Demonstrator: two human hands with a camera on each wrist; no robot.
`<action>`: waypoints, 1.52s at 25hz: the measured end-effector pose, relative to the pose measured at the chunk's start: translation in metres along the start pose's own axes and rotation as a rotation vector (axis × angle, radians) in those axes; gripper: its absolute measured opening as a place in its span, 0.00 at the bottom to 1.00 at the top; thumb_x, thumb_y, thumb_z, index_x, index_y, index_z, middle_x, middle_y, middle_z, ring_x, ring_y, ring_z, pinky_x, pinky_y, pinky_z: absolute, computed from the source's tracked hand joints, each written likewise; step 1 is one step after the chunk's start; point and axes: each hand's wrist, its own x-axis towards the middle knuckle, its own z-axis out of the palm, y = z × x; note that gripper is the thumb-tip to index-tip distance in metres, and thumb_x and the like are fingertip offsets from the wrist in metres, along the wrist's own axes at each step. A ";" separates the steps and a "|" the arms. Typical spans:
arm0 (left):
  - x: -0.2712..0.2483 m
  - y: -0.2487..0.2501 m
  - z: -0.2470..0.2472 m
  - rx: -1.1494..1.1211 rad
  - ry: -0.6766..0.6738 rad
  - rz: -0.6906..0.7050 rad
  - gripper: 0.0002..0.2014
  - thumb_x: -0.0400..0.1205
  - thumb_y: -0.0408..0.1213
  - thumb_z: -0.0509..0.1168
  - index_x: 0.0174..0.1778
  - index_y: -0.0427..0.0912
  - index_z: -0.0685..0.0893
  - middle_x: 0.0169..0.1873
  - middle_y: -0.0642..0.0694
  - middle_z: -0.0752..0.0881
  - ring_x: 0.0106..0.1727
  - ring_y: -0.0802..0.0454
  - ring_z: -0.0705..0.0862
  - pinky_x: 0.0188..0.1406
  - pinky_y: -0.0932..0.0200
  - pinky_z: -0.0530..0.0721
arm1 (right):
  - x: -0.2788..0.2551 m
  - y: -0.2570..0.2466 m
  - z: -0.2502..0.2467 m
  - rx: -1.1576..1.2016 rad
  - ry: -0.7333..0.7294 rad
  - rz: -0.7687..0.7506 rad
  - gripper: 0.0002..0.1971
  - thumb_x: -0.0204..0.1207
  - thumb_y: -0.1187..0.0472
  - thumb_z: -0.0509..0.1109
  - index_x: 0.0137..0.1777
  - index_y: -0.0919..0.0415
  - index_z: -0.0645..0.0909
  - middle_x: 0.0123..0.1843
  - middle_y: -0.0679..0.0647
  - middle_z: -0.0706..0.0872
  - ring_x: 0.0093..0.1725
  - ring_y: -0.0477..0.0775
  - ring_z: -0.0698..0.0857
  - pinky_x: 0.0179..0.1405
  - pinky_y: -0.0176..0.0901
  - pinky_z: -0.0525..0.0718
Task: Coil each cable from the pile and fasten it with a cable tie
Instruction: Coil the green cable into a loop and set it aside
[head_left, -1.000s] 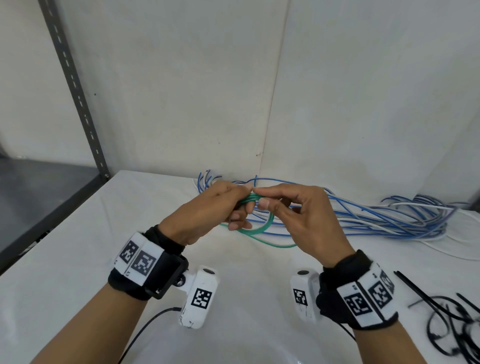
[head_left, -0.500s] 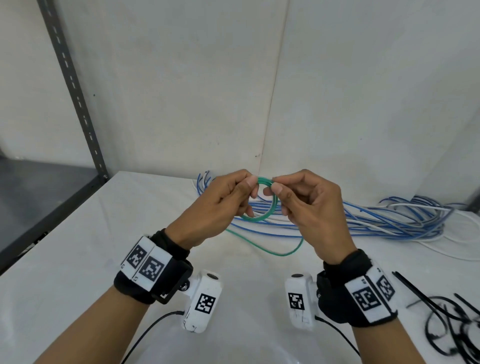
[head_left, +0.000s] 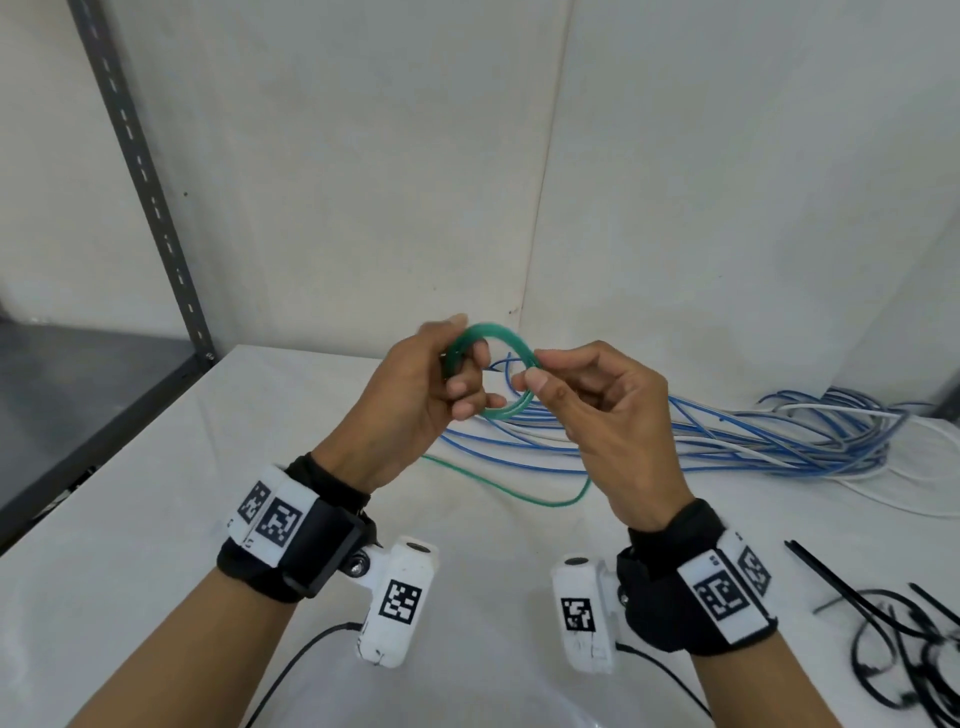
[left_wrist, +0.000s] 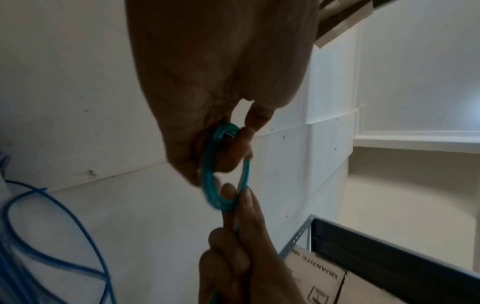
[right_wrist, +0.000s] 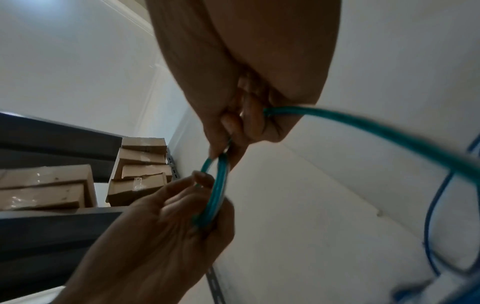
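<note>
A small coil of green cable (head_left: 500, 332) is held up above the white table, between both hands. My left hand (head_left: 447, 376) grips the coil's left side, fingers curled through the loop (left_wrist: 210, 181). My right hand (head_left: 550, 379) pinches the right side between thumb and forefinger (right_wrist: 221, 185). The loose green tail (head_left: 519, 493) runs from under my left hand across the table and curves up behind my right hand; in the right wrist view it leaves the hand as a green strand (right_wrist: 376, 131). A pile of blue and white cables (head_left: 753, 441) lies behind the hands on the table.
Black cable ties (head_left: 893, 623) lie at the table's right front. A grey metal shelf upright (head_left: 150, 192) and a dark shelf (head_left: 78, 374) stand to the left. White walls close the back. Cardboard boxes (right_wrist: 140, 164) sit on the shelving.
Both hands have risen with the green cable. The loop has grown into a rounder coil with more turns, and the loose tail on the table has shortened.
</note>
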 end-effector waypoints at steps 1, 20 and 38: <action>-0.001 0.002 -0.001 0.047 -0.025 -0.080 0.24 0.91 0.48 0.52 0.34 0.38 0.77 0.19 0.49 0.62 0.19 0.51 0.64 0.43 0.55 0.87 | 0.001 0.000 -0.005 -0.045 -0.067 0.003 0.05 0.74 0.67 0.79 0.49 0.63 0.89 0.45 0.59 0.94 0.47 0.60 0.94 0.43 0.54 0.90; -0.003 0.001 0.005 -0.069 0.144 0.140 0.23 0.93 0.49 0.53 0.32 0.42 0.70 0.26 0.49 0.54 0.25 0.52 0.57 0.35 0.60 0.80 | -0.010 0.007 0.026 0.146 0.144 0.032 0.06 0.72 0.71 0.80 0.49 0.67 0.89 0.46 0.63 0.94 0.43 0.54 0.93 0.40 0.33 0.86; -0.001 -0.003 0.004 -0.234 0.236 0.103 0.21 0.94 0.47 0.53 0.34 0.44 0.67 0.23 0.52 0.57 0.21 0.56 0.57 0.30 0.60 0.75 | -0.009 0.017 0.027 0.090 0.056 0.033 0.08 0.72 0.68 0.81 0.46 0.66 0.85 0.43 0.60 0.94 0.43 0.69 0.92 0.48 0.46 0.90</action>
